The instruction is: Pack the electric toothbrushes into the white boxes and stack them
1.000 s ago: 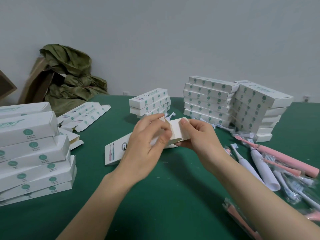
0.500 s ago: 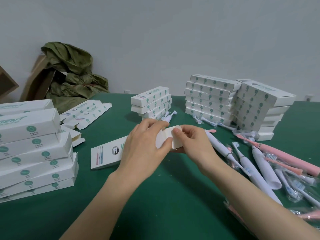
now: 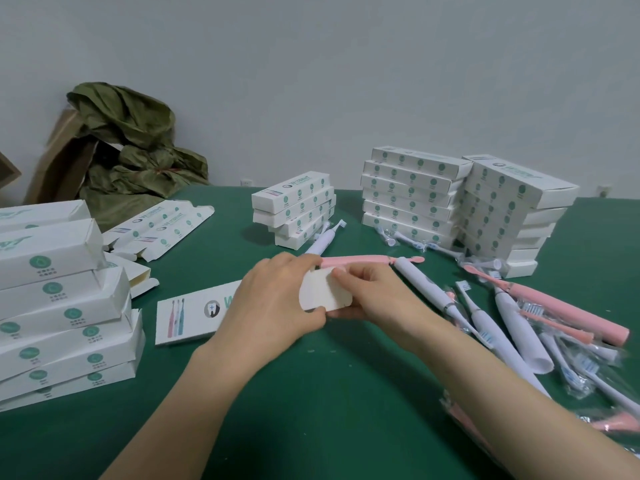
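A long white box (image 3: 194, 315) lies flat on the green table (image 3: 311, 393) in front of me, its printed end pointing left. My left hand (image 3: 273, 303) grips its middle from above. My right hand (image 3: 374, 292) pinches the open end flap (image 3: 323, 292) of the same box. Pink and white electric toothbrushes (image 3: 512, 317) lie loose to the right, one pink one (image 3: 360, 260) just behind my hands. Stacks of packed white boxes stand behind (image 3: 412, 195) and at the back centre (image 3: 294, 209).
A tall stack of white boxes (image 3: 59, 299) fills the left edge. Flat, unfolded boxes (image 3: 159, 226) lie behind it. A green cloth over brown cardboard (image 3: 128, 147) sits at the back left by the wall. Wrapped brush heads (image 3: 588, 365) lie at the right.
Both hands have lowered the box down onto the table, and it now lies flat. The right hand has folded the end flap over the box's open end.
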A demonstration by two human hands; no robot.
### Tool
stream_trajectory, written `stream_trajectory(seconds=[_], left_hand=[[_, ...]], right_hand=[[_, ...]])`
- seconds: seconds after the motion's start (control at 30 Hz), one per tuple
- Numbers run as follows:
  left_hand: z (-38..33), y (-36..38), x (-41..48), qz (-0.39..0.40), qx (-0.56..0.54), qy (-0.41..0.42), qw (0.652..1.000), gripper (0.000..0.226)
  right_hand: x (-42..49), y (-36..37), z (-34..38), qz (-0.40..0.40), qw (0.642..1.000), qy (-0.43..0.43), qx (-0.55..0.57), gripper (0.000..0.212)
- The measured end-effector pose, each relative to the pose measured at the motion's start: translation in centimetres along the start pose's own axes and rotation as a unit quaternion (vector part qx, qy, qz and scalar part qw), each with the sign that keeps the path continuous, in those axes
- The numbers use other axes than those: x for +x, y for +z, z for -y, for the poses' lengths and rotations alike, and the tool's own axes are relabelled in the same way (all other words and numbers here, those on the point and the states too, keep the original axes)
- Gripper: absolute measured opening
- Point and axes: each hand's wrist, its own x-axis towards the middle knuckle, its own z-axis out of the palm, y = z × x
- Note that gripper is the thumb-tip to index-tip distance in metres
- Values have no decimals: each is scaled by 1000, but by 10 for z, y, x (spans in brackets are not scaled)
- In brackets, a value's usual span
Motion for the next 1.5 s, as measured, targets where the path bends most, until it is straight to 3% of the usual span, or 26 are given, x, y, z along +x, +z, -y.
stream_trajectory(seconds=[0.07, 0.13, 0.2, 0.23, 0.33, 0.4, 0.47, 0.57, 0.67, 0.77, 0.87, 0.97, 1.2, 1.33, 1.4, 1.5], left_hand=[[2, -1, 1, -56, -17, 7, 998, 55], [4, -2, 3, -117, -34, 6, 993, 54], [5, -3, 4, -176, -56, 1, 983, 52], [4, -4, 4, -203, -72, -1, 977, 52], [2, -6, 3, -232, -83, 12, 969, 58], [2, -4, 3, -214, -68, 18, 974, 65], [5, -2, 3, -176, -47, 14, 983, 72], [13, 3, 5, -114, -4, 17, 993, 78], [18, 11, 7, -70, 49, 16, 996, 82], [22, 14, 10, -66, 65, -5, 996, 86], [25, 13, 11, -87, 64, -20, 994, 87], [26, 12, 9, -115, 42, -28, 992, 85], [13, 9, 6, -173, -22, -21, 984, 82], [8, 7, 4, -176, -21, -13, 984, 82], [5, 8, 4, -176, -20, -9, 984, 82], [-1, 5, 4, -197, -44, -7, 979, 81]], right_hand=[[2, -12, 8, -6, 999, -25, -22, 30], [9, -37, 11, -114, 972, -64, -193, 21], [14, -64, 7, -226, 876, -77, -418, 17], [14, -74, 3, -241, 835, -57, -491, 19], [18, -84, -13, -189, 754, 50, -627, 37], [21, -84, -20, -163, 730, 71, -660, 34], [23, -85, -22, -163, 743, 70, -646, 37], [20, -85, -14, -183, 821, 51, -539, 46], [14, -83, 10, -230, 892, -39, -387, 31], [4, -76, 35, -238, 956, -111, -134, 21], [-5, -66, 47, -184, 971, -121, 92, 9], [-8, -52, 50, -152, 958, -145, 195, 8], [-10, -34, 42, -226, 941, -223, 122, 7], [-19, -24, 44, -259, 918, -301, -14, 16], [-26, -17, 46, -247, 902, -350, -63, 23], [-28, -7, 44, -194, 925, -328, -15, 20]])
